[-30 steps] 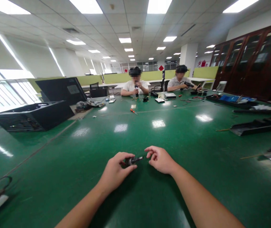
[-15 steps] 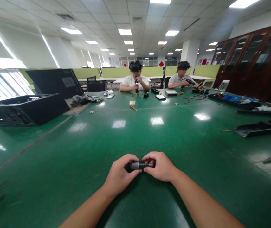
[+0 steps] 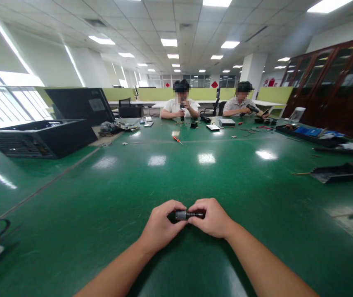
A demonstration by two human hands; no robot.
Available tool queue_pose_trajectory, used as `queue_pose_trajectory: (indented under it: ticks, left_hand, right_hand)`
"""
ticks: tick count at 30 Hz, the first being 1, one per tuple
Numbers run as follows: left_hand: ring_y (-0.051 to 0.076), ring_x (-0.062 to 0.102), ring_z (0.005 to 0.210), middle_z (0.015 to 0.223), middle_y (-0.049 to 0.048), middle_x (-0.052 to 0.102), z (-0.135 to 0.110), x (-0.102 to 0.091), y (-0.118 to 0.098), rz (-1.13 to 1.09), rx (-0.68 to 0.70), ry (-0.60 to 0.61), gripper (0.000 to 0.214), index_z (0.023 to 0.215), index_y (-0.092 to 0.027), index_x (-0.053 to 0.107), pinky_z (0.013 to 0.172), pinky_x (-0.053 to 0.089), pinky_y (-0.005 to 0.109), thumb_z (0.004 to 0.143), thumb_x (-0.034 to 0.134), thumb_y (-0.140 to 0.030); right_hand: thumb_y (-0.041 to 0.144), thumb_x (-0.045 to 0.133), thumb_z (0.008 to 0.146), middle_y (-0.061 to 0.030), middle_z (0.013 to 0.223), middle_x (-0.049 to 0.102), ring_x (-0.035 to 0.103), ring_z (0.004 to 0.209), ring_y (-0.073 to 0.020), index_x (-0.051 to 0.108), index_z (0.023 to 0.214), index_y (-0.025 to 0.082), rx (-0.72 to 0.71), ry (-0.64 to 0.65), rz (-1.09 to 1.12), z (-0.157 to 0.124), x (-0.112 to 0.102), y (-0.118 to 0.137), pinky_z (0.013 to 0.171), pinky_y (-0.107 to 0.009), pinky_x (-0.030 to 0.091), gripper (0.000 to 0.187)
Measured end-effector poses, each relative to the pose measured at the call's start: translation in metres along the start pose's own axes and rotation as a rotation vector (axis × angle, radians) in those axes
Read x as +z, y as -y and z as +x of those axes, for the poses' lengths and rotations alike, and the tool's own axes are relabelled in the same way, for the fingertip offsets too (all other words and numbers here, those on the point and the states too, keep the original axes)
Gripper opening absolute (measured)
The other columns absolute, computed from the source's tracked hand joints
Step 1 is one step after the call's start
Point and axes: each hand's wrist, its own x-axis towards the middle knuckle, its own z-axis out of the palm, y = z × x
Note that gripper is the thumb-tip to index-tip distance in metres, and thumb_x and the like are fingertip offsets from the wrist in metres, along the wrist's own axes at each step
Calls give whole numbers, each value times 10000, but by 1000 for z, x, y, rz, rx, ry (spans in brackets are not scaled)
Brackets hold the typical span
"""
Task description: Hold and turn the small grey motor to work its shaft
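A small dark cylindrical part (image 3: 181, 215) with a grey barrel and a thinner stepped shaft lies level between my two hands, just above or on the green table (image 3: 126, 181); its height I cannot tell. My left hand (image 3: 160, 226) is closed around the barrel end, thumb below and fingers over the top. At the shaft end, my right hand (image 3: 212, 218) is closed with its thumb and fingertips on the part. Both ends are partly covered by my fingers. The two hands nearly touch at their fingertips.
An orange-handled screwdriver (image 3: 178, 140) lies farther up the table. At left stands a black computer case (image 3: 40, 140); a black tray-like piece (image 3: 343, 171) is at right. Two people (image 3: 181, 105) work across the table among scattered parts, each holding a dark tool.
The whole view has shifted, so most things appear slightly farther right. My fingertips are a little closer together around the cylindrical part; the grip otherwise looks the same.
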Motion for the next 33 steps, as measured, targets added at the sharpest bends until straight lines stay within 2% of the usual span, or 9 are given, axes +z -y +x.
queue_pose_trajectory:
  ticks: [33]
  left_hand:
    - [148,645,825,887,-12,691,-2,0,0,43,-28,-8,186,917,-219,664,754,485,255,749,742,-222]
  right_hand:
    - [228,659,804,-17,741,702,611,688,-142,769,844,190,-1,35,-54,1,-3,3,632,-243,396,123]
